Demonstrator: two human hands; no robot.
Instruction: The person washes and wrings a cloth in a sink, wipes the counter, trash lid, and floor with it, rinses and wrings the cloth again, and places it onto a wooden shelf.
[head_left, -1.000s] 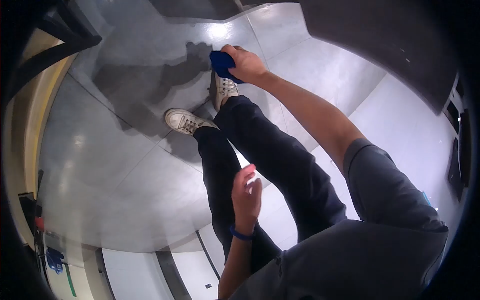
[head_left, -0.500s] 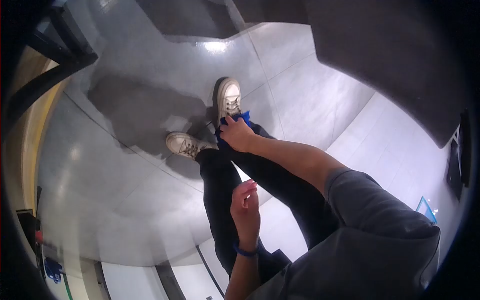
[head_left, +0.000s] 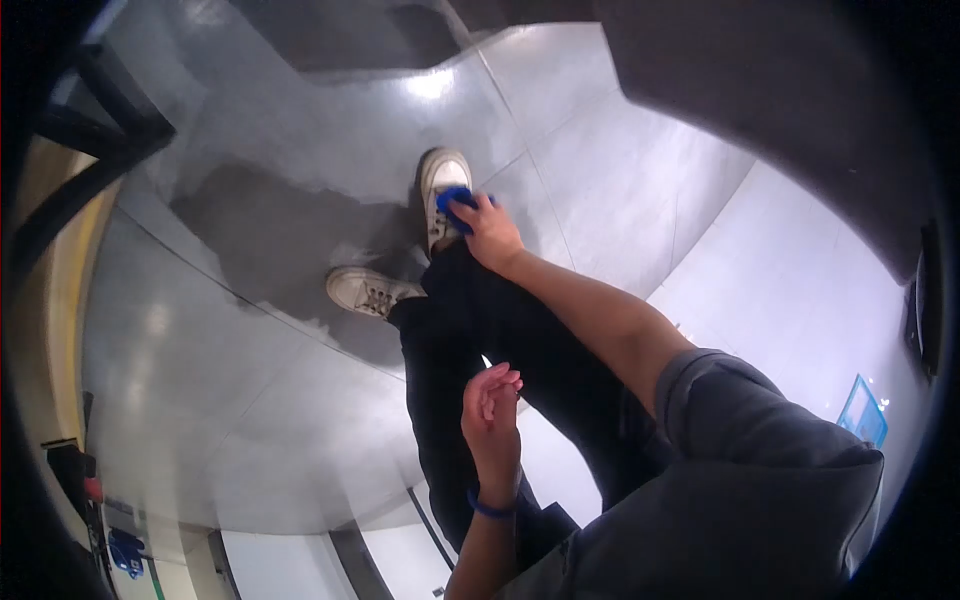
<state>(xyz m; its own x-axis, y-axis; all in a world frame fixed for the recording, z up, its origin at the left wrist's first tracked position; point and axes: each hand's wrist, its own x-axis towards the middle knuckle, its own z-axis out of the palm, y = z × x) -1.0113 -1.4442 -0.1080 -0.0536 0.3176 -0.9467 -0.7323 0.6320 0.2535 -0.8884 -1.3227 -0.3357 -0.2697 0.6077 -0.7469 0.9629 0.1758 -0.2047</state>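
Note:
My right hand (head_left: 488, 235) reaches down to the farther of two white lace-up shoes (head_left: 443, 170). Its fingers are closed on a blue cloth (head_left: 454, 197), which is bunched against the laces and upper. The other white shoe (head_left: 356, 288) stands on the floor to the left. Dark trousers (head_left: 440, 400) cover both legs. Above the lap, my left hand (head_left: 492, 400) is loosely curled with its fingers together, and nothing shows in it. A dark blue band (head_left: 490, 508) circles that wrist.
Grey tiled floor (head_left: 250, 400) lies around the shoes. A large dark panel-like shape (head_left: 740, 90) rises at upper right. Black metal legs (head_left: 120, 130) and a wooden edge (head_left: 60, 260) stand on the left. A light-blue rectangular object (head_left: 864, 412) is at far right.
My right hand and the blue cloth have moved up from the ankle area onto the shoe's laces. My left hand stays in place, its fingers slightly shifted. The view has tilted a little.

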